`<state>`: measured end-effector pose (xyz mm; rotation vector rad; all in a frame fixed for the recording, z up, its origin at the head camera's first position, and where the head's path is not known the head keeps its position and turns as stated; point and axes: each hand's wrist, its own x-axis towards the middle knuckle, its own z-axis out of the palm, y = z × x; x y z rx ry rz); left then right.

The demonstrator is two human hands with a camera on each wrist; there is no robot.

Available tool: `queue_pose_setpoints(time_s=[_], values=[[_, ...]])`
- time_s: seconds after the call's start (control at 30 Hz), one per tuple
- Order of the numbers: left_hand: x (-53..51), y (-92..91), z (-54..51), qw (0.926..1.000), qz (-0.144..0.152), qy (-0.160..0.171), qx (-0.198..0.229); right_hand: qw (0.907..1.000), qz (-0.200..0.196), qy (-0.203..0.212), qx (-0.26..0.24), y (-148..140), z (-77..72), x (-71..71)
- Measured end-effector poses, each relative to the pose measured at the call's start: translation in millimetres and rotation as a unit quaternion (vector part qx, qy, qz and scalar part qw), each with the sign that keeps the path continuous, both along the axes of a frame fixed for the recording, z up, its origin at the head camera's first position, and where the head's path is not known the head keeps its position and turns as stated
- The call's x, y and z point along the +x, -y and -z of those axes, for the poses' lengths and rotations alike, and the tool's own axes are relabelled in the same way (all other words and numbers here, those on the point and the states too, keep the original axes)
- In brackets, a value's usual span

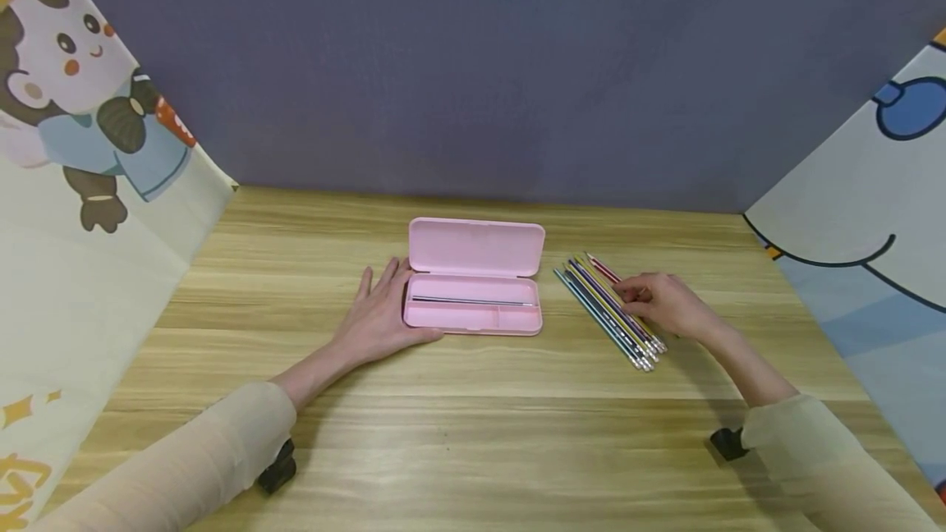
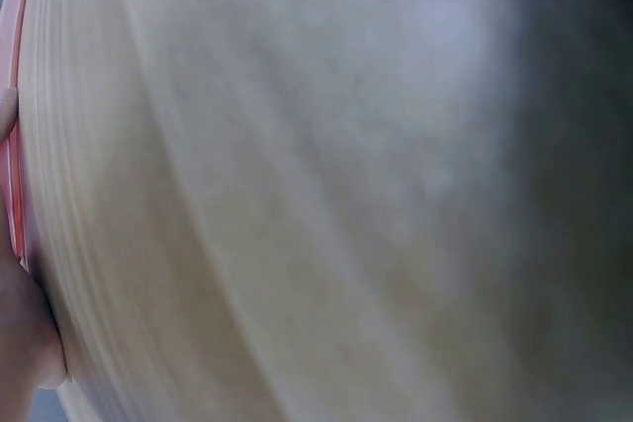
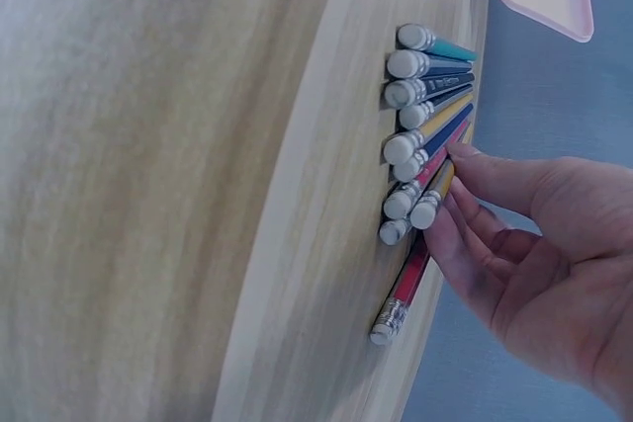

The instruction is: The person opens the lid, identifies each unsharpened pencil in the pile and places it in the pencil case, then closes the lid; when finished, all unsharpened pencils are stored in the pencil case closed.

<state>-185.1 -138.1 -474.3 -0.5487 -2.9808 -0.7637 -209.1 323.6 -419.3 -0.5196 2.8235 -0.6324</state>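
Note:
A pink pencil case (image 1: 451,318) lies with its lid raised at the back, and one dark pencil (image 1: 473,300) lies in its long rear compartment. My left hand (image 1: 384,314) rests against the case's left end, fingers spread and thumb along the front edge. To the right of the case, several pencils (image 1: 606,314) lie side by side on a slant, white erasers toward me. Over their right side, my right hand (image 1: 661,302) pinches a yellow pencil (image 3: 434,195) between thumb and fingers. Just below it in the right wrist view is a red pencil (image 3: 404,294).
The wooden table (image 1: 473,433) runs back to a dark blue-grey wall (image 1: 480,72). Cartoon-printed panels stand at the left (image 1: 81,105) and right (image 1: 857,204). Mostly blurred tabletop fills the left wrist view.

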Motion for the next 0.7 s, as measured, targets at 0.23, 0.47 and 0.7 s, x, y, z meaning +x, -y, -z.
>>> queue_pose_setpoints(time_s=[0.23, 0.47, 0.7], values=[[0.3, 0.1, -0.3, 1.0, 0.0, 0.003, -0.001, 1.0, -0.002, -0.003, 0.005, -0.4, -1.5, 0.7], [0.5, -0.4, -0.8, 1.0, 0.001, 0.003, 0.001, 0.9997, -0.014, -0.015, 0.017, 0.6, -6.4, 2.4], [1.3, -0.9, -1.9, 1.0, -0.003, 0.004, 0.002, 0.9995, -0.03, -0.002, 0.013, -3.1, -8.9, 1.6]])
